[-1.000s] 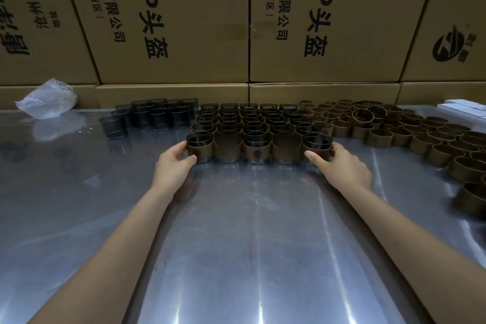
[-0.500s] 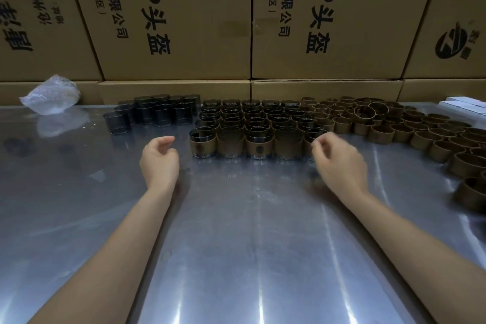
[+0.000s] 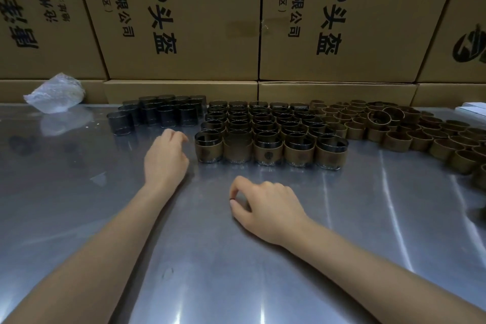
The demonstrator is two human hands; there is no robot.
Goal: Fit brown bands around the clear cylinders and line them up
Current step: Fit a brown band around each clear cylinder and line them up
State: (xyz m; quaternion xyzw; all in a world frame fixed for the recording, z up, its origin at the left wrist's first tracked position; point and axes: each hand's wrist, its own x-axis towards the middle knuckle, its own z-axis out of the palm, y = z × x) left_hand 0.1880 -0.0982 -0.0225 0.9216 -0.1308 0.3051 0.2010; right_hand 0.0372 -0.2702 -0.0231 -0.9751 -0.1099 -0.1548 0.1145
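Banded clear cylinders stand in neat rows at the table's middle back, the front row nearest me. Bare clear cylinders cluster to their left, one standing apart. Loose brown bands spread to the right. My left hand hovers just left of the front row, fingers loosely curled, holding nothing. My right hand rests low on the table in front of the rows, fingers loosely curled with thumb and forefinger close together; I see nothing held.
The metal table is shiny and reflective. Stacked cardboard boxes wall off the back. A crumpled plastic bag lies at the back left. A white object shows at the right edge.
Both hands let go of the front row's ends. The left stayed near the row's left end; the right pulled back toward me and leftward to the bare table.
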